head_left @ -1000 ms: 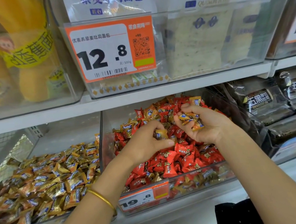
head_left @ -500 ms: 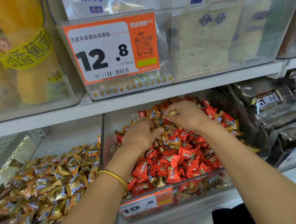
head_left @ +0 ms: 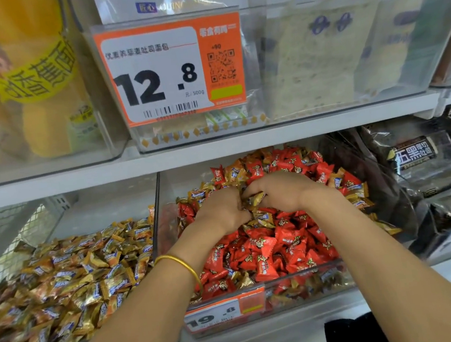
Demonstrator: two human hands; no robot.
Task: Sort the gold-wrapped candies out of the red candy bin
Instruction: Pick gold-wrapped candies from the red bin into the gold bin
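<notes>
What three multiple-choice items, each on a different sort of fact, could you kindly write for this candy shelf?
1. The bin of gold candies stands where, relative to the red candy bin? A to its left; B to its right; C above it.
2. The bangle on the left wrist is: A silver; B gold; C black.
3. The right grip is: A flat on the shelf; B hanging idle; C curled on gold-wrapped candies.
Answers: 1 A, they sit side by side; 2 B, it gleams yellow; 3 C, wrappers show beneath it.
</notes>
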